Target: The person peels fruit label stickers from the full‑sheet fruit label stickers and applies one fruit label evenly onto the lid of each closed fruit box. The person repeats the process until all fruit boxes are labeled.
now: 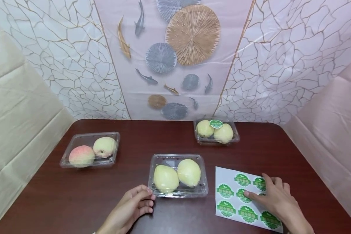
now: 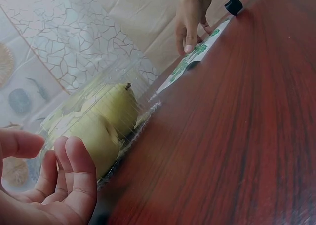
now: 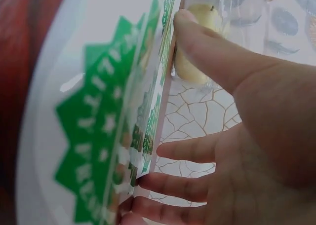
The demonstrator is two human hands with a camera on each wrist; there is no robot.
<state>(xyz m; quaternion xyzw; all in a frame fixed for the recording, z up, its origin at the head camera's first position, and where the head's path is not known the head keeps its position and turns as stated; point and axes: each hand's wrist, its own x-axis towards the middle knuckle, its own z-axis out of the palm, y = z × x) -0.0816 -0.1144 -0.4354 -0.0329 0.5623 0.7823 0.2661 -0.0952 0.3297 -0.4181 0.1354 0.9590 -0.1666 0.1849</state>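
A clear plastic clamshell box (image 1: 203,191) holding two pale yellow-green fruits (image 1: 189,172) stands closed in the middle of the table. Beside its near left corner is my left hand (image 1: 133,205), fingers loosely bent and fingertips right at the rim; in the left wrist view a gap shows between thumb and fingers. On the right lies a white sheet (image 1: 224,175) of round green labels (image 1: 247,214). My right hand (image 1: 280,198) rests on it, thumb on a label and fingers reaching toward the upper right edge. The right wrist view shows these fingers fairly straight.
At the back right sits another clear box (image 1: 200,139) with two fruits and a green label (image 1: 216,123) on its lid. A third box (image 1: 65,160) at left holds a red-blushed peach (image 1: 82,156) and a paler fruit (image 1: 104,146). Patterned cloth (image 1: 169,81) hangs behind the table.
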